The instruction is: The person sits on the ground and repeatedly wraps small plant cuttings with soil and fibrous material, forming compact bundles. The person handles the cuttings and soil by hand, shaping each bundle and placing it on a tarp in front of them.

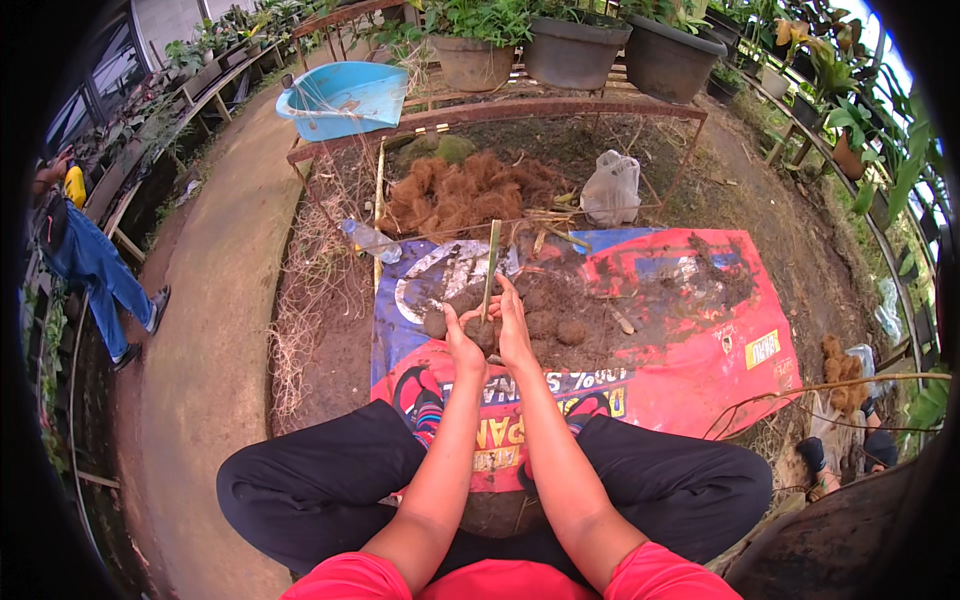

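Note:
Between my cupped hands is a dark soil ball, with a green-brown stem cutting standing nearly upright out of it. My left hand presses the ball from the left. From the other side my right hand holds it, fingers pointing away from me. Palms and fingers hide much of the ball. Another rounded soil ball lies just left of my left hand. Right of my right hand, more balls sit by loose dark soil on a red and blue printed plastic sheet.
Brown fibre is heaped beyond the sheet, beside a knotted plastic bag and a plastic bottle. A rusty metal rack carries a blue basin and pots. Another person stands left of the path.

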Available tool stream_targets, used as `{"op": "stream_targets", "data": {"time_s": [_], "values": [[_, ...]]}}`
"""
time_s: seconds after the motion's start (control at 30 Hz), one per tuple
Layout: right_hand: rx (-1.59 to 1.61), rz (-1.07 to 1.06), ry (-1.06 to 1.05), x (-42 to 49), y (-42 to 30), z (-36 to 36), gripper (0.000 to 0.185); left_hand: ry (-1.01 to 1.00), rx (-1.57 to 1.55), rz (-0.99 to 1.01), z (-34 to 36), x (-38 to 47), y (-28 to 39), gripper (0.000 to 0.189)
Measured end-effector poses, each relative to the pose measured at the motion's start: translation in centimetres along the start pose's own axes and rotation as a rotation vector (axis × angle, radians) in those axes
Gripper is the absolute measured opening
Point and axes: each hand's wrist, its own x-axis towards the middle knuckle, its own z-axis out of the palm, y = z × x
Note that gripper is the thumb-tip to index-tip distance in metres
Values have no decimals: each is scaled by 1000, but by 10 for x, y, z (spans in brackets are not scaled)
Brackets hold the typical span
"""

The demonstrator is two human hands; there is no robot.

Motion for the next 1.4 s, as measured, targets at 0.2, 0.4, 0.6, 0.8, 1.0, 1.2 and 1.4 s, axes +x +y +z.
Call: {"op": "stream_targets", "data": {"time_s": [0.2, 0.4, 0.6, 0.8, 1.0, 1.2, 1.4], "values": [[497, 6, -106, -2, 5, 1, 72, -11, 370, 387, 7, 7, -21, 66], [277, 106, 60, -15, -4, 20, 41, 245, 457, 403, -5, 8, -15, 48], [312, 192, 233, -19, -8, 17, 41, 238, 541, 503, -6, 9, -19, 33], [338, 259, 335, -12, -6, 4, 43, -74, 625, 565, 2, 5, -20, 19], [247, 215, 217, 0, -10, -2, 76, -110, 880, 605, 1, 7, -14, 24], [279, 335, 41, 15, 12, -10, 86, -120, 613, 286, -1, 7, -7, 38], [265, 433, 147, 6, 13, -7, 75, -13, 92, 12, -8, 7, -6, 49]]}}
